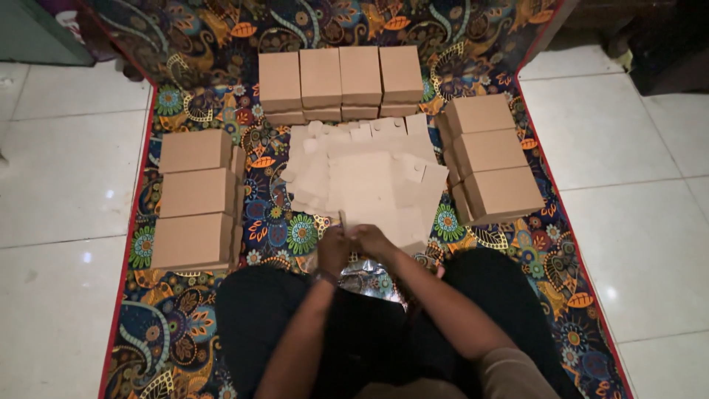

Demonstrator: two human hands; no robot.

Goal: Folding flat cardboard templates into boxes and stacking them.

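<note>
My left hand [333,250] and my right hand [373,239] meet just above my lap, both pinched on a thin flat piece of brown cardboard [343,220] held edge-on between them. Right behind them a loose pile of flat cardboard blanks [369,181] lies spread on the patterned rug [281,222]. A shiny silver sheet [365,277] lies under my wrists, between my knees.
Folded brown boxes surround the pile: a stack on the left [193,199], a row at the back [340,77], a stack on the right [491,159]. My black-clad legs [251,310] are crossed on the rug. White floor tiles [59,177] lie on both sides.
</note>
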